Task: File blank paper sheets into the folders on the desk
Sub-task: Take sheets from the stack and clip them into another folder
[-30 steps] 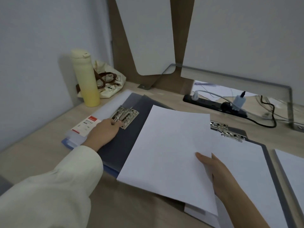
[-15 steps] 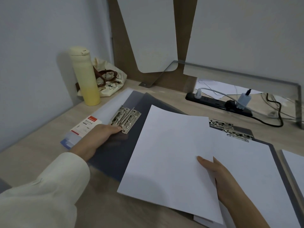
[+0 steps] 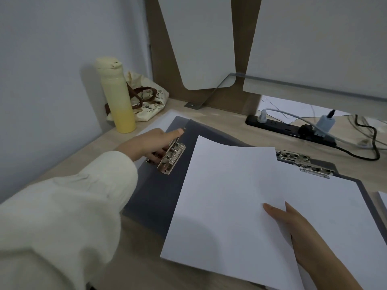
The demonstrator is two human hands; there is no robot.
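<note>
At the folder clip point(image 3: 170, 157), gripped and lifted by my left hand point(image 3: 146, 143), a slip could snap it onto the sheet point(image 3: 226, 206) my right hand point(image 3: 303, 233) pinches.

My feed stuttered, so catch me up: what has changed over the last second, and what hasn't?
The left hand moved forward along the metal clip on the dark folder and now grips it, tilting it up off the cover. The right hand still pinches the blank sheet over that folder; the yellow bottle stands unmoved.
</note>
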